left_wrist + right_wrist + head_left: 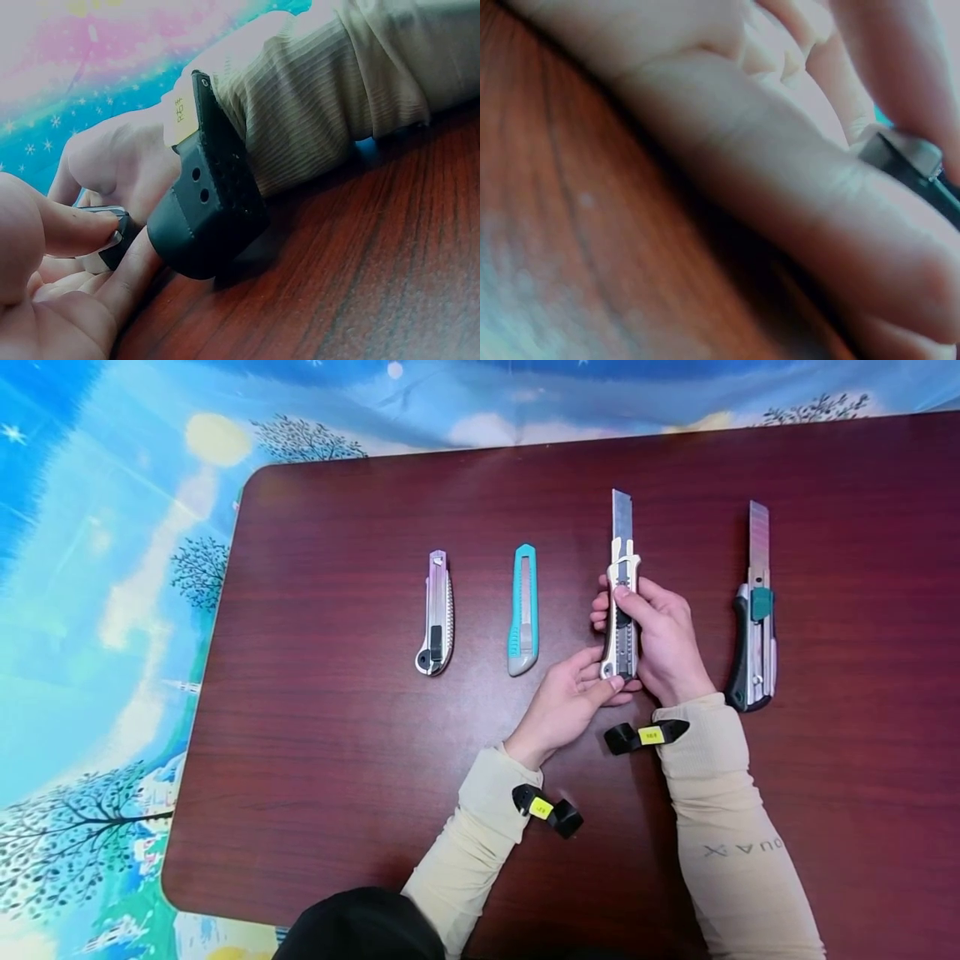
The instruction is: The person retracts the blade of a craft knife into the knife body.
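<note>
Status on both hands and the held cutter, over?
Right hand gripping held cutter, blade extended. Left hand pinching its lower end. Nearby: green-and-black cutter, also extended, beside right cuff.

The held snap-off knife (622,572) was silver and black; the cutter (524,610) at its nine o'clock, turquoise and grey.

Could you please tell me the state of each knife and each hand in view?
Purple-tipped knife, no blade out past its tip
Teal knife, no blade out past its tip
Held knife, blade extended
Green-slider knife, blade extended
Left hand, pinching the held knife's bottom end
Right hand, gripping the held knife
</note>
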A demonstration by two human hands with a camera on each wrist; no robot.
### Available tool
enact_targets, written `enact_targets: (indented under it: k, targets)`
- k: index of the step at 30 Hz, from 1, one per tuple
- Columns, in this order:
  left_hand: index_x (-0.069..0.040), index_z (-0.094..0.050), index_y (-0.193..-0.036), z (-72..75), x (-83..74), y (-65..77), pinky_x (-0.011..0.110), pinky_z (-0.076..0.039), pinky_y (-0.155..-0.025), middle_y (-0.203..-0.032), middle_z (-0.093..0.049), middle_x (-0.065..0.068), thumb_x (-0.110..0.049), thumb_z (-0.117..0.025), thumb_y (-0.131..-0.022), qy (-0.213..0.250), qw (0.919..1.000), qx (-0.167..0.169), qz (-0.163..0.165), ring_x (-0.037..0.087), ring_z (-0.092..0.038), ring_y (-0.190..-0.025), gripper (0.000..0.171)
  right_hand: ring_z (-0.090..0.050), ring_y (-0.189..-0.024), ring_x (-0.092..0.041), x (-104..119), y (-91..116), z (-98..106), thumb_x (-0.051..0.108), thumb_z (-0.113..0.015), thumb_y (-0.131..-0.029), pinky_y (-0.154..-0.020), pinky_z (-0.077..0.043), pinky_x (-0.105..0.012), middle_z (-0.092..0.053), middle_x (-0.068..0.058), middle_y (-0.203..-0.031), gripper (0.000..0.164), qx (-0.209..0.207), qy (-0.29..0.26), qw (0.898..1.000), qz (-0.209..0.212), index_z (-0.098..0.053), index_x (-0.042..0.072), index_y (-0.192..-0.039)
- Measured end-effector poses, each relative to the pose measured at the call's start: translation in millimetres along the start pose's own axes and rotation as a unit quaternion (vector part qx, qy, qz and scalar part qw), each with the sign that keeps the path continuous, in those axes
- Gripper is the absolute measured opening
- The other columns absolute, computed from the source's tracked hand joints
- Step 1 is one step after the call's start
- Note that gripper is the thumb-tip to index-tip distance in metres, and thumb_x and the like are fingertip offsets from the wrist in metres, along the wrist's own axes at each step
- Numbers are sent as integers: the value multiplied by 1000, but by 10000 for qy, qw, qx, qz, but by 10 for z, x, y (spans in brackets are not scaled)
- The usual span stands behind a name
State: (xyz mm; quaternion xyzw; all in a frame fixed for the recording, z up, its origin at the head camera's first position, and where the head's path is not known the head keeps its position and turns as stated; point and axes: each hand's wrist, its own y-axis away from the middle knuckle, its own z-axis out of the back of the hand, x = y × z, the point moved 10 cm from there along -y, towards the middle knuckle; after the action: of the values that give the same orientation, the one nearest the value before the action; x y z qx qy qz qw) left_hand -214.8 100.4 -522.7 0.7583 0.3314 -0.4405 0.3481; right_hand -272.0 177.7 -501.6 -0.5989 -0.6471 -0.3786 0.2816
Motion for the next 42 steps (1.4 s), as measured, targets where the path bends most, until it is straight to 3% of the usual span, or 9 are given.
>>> enact_targets:
  k: [42]
  targets:
    - [2, -44, -125, 28, 19, -18, 31, -53, -79, -113, -58, 25, 3, -48, -89, 15, 9999, -139, -44, 33, -61, -98, 37, -61, -75, -22, 1, 15, -79, -5, -50, -87, -72, -54, -28, -62, -17, -85, 41, 485, -494, 9975, 102, -34, -19, -121]
